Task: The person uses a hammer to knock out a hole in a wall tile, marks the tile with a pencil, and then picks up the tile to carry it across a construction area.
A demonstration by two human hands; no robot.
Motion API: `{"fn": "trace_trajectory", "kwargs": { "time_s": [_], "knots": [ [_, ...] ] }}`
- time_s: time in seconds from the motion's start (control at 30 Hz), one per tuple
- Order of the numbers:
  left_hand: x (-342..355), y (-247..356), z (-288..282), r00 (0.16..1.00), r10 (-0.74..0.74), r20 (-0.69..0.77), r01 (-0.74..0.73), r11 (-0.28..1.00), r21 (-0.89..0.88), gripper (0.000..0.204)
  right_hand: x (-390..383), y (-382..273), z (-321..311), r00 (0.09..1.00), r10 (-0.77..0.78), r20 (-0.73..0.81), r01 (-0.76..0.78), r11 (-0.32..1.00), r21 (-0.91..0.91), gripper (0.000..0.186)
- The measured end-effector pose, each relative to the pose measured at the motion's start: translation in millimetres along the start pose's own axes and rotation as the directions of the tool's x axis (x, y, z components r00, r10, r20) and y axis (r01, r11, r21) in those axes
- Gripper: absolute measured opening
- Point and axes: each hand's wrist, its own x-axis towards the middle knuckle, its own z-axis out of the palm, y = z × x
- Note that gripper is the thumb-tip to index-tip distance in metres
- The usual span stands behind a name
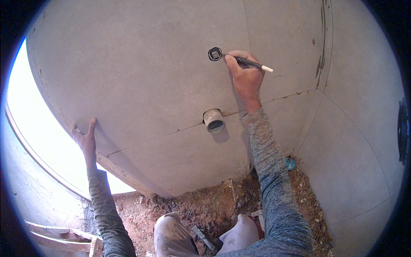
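Observation:
My right hand (244, 75) holds a dark pen with a white end (253, 64), its left end beside a small round dark-rimmed hole (215, 54) in a large grey wall panel (154, 51). My left hand (87, 137) rests against the panel's left edge, beside the bright opening, with thumb and fingers apart. Below the small hole, a short pale pipe (213, 121) sticks out at the seam between panels.
A grey wall (359, 120) with thin lines stands at the right. Rubble (175, 201) covers the ground below, with a grey tool or bar (203, 237) and a small blue object (289, 163). A wooden frame (60, 244) is at bottom left, below the bright opening (38, 107).

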Motion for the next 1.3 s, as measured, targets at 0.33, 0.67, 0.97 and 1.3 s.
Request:
{"fn": "trace_trajectory", "kwargs": {
  "time_s": [0.33,0.67,0.97,1.3],
  "knots": [
    [0,-1,-1,1.0,-0.013,0.006,0.013,1.0,0.009,0.111,0,-8,3,0.996,0.08,-0.029,-0.077,0.994,0.081,0.008],
    [-2,2,-1,0.999,-0.032,0.005,0.032,0.999,-0.005,0.111,10,-6,6,0.999,-0.048,-0.012,0.049,0.994,0.097,0.01],
    [-3,5,-2,1.0,-0.022,0.013,0.022,1.0,-0.015,0.112,8,-10,7,0.987,-0.139,0.078,0.139,0.99,0.011,0.012],
    [-3,6,-2,1.0,-0.019,0.007,0.02,1.0,-0.004,0.111,8,-8,12,0.985,-0.161,0.068,0.161,0.987,0.002,0.012]
  ]
}}
